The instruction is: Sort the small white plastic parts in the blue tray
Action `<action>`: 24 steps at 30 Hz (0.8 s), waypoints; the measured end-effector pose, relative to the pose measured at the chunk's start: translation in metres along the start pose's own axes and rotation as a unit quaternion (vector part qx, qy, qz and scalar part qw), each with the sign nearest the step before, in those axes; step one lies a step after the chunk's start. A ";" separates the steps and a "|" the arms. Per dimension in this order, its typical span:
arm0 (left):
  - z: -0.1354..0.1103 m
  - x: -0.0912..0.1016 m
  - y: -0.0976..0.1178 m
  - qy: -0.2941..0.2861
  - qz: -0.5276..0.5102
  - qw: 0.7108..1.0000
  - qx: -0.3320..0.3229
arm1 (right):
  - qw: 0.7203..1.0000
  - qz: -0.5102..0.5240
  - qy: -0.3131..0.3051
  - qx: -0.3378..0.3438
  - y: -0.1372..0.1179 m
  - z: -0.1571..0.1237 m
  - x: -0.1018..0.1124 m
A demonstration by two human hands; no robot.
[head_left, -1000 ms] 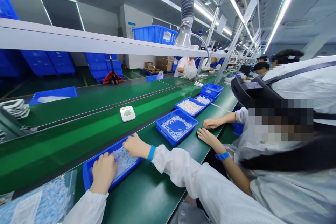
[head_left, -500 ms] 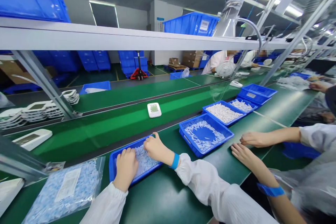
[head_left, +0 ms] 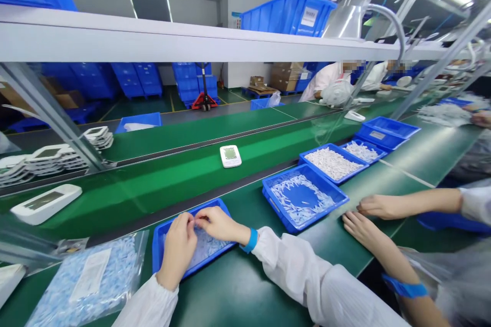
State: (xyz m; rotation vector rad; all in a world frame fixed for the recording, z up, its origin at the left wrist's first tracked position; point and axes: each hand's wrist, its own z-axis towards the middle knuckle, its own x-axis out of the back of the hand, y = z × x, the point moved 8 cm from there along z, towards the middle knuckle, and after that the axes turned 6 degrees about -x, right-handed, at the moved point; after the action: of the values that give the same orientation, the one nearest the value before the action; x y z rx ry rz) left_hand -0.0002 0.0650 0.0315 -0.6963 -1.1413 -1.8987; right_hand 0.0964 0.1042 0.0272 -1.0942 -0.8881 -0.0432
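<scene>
Over a blue tray (head_left: 207, 261) of small pale-blue pieces (head_left: 215, 246), my two hands meet fingertip to fingertip. My left hand (head_left: 179, 245) has its thumb and fingers pinched together; whatever sits between them is too small to make out. From the right, my right hand (head_left: 217, 224), with a blue band at the wrist, pinches at the same spot, its contents hidden by the fingers. A clear bag (head_left: 90, 278) packed with pale-blue pieces and bearing a white label lies left of the tray.
Right of me stand a blue tray of white strips (head_left: 305, 199) and a blue tray of white pieces (head_left: 332, 163). A co-worker's hands (head_left: 372, 219) rest on the bench farther right. White devices with screens (head_left: 230, 156) sit on the green belt (head_left: 172, 163). A shelf (head_left: 192, 43) crosses above.
My right hand has moved left from the tray's far side to meet my left hand, whose fingers have lifted into a pinch. The camera view has shifted slightly.
</scene>
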 end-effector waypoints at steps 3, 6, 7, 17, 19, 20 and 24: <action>0.000 -0.002 -0.001 -0.013 -0.015 1.000 -0.006 | 1.000 0.003 -0.021 0.011 -0.002 -0.001 -0.005; -0.001 -0.003 -0.006 -0.020 -0.020 1.000 0.011 | 0.999 0.030 -0.044 0.006 0.001 0.002 -0.011; -0.001 -0.003 -0.007 -0.019 -0.020 0.999 0.017 | 0.998 0.050 -0.045 -0.003 0.003 0.004 -0.012; 0.001 -0.008 -0.012 -0.005 -0.001 1.000 -0.017 | 0.993 0.093 0.036 -0.058 0.014 0.003 0.001; 0.001 -0.012 -0.013 -0.014 0.010 0.999 -0.037 | 0.997 0.025 0.051 -0.045 0.007 -0.001 0.004; 0.000 -0.014 -0.015 -0.020 0.019 0.999 -0.042 | 0.998 -0.009 0.054 -0.037 0.003 -0.002 0.005; -0.001 -0.020 -0.024 -0.030 0.058 0.997 -0.049 | 0.994 -0.095 0.055 0.016 -0.008 -0.004 0.001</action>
State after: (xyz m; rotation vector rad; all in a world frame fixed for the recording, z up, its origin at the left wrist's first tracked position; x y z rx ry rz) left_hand -0.0104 0.0776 0.0046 -0.8605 -1.0267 -1.8548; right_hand 0.0961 0.0974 0.0329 -0.9661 -0.8892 -0.2446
